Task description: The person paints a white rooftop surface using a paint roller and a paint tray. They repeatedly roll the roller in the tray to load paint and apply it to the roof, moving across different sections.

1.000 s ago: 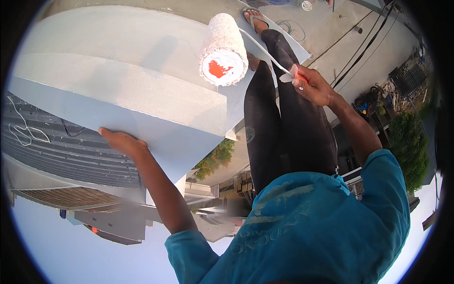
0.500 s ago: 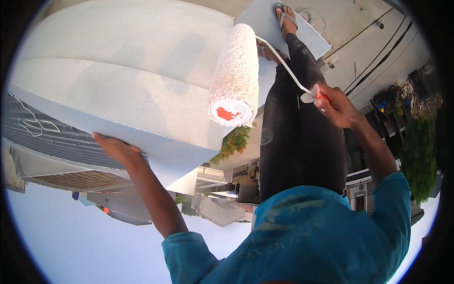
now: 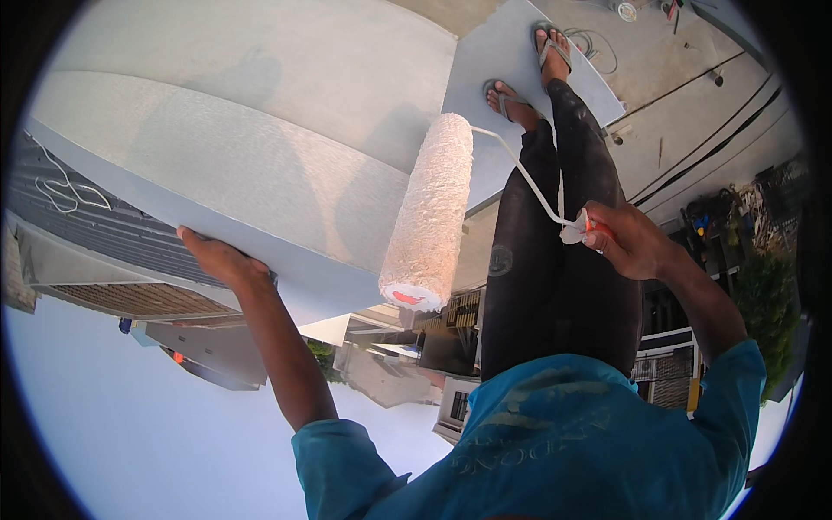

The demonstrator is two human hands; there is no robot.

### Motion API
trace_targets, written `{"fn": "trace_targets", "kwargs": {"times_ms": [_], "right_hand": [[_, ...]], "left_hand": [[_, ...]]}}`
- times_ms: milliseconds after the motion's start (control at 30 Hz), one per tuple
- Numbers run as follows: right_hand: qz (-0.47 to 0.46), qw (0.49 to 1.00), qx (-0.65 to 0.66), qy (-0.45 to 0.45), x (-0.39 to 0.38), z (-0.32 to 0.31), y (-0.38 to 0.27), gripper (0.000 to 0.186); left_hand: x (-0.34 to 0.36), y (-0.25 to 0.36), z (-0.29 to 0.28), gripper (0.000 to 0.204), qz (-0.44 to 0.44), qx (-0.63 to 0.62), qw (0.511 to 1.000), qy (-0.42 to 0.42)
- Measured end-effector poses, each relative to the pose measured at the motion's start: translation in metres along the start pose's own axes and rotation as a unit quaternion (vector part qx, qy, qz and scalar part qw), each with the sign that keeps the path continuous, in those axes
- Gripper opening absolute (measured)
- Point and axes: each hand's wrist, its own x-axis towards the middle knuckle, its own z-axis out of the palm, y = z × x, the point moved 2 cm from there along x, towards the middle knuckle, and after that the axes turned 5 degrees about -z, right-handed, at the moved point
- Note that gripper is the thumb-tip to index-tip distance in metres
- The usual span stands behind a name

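Observation:
A paint roller (image 3: 425, 217) with a fluffy, paint-coated sleeve hangs in front of me. Its white end cap has a red patch, and a bent white rod joins it to the handle. My right hand (image 3: 631, 238) is closed round that red handle, in front of my dark leggings. On the left, my left hand (image 3: 223, 258) holds the outer edge of a pale grey wall ledge (image 3: 217, 139); some of its fingers are hidden against the wall. The roller sleeve stands apart from my hands, overlapping the ledge's near end in the view.
My sandalled feet stand on a grey board (image 3: 498, 52) beside the wall. A cable coil (image 3: 598, 50) lies by the board's far end. Dark cables (image 3: 706, 143) cross at the right. Beyond the ledge are a corrugated roof (image 3: 130, 217) with a loose white cord, and other buildings.
The roller and my right hand have come lower in the view, and the roller's end has moved away from the ledge. My left hand keeps its place on the ledge. Both feet now show.

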Motion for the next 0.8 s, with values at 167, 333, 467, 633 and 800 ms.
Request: {"fn": "trace_targets", "kwargs": {"times_ms": [167,333,467,633,800], "right_hand": [[0.010,0.999,-0.049,-0.009,0.006,-0.001,0.000,0.032],[0.013,0.998,-0.049,-0.023,0.017,0.003,-0.008,0.033],[-0.008,0.999,-0.050,-0.007,0.031,0.005,-0.019,0.031],[-0.009,0.998,-0.057,0.001,0.063,0.009,-0.059,0.024],[-0.083,0.990,-0.100,0.060,0.104,0.019,-0.088,0.039]], "left_hand": [[0.006,0.000,-0.004,0.075,0.002,0.016,1.000,0.016],[0.012,-0.002,-0.006,0.076,0.000,-0.005,1.000,0.021],[0.014,-0.001,-0.009,0.074,-0.007,0.018,0.999,0.042],[0.020,-0.003,-0.011,0.071,-0.001,0.017,0.999,0.042],[0.018,0.001,-0.013,0.072,-0.040,-0.008,0.997,0.059]]}}
